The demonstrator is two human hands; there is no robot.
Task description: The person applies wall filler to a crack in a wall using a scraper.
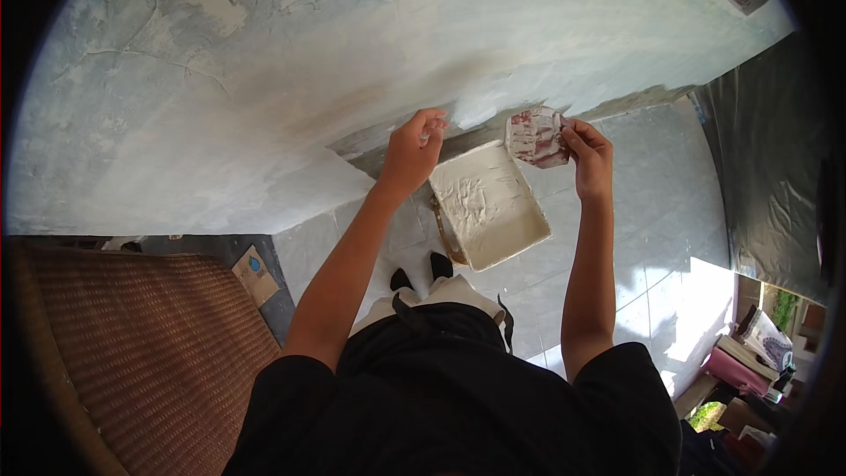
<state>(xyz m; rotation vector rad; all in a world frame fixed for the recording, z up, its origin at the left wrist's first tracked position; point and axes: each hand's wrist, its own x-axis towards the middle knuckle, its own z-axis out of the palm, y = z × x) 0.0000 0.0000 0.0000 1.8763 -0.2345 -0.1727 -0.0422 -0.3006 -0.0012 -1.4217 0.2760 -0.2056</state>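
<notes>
My right hand (590,155) grips a flat putty spreader (536,136) by its edge. Its blade is reddish-brown, smeared with whitish paste, and held up over the floor close to the wall's foot. My left hand (412,152) is raised near the wall, its fingers loosely bent and a little apart, with nothing visible in them. Below and between my hands, a shallow rectangular tray (529,191) holds a broad layer of cream-coloured paste (487,198) with ridged marks on its surface. The wall (264,97) ahead carries patchy grey and whitish coating.
A brown woven chair (159,326) stands at the left, near a piece of cardboard (256,275). Grey tiles cover the floor (648,185). A dark sheet (767,176) hangs at the right, with assorted household items (740,366) below. My feet (421,272) are close to the tray.
</notes>
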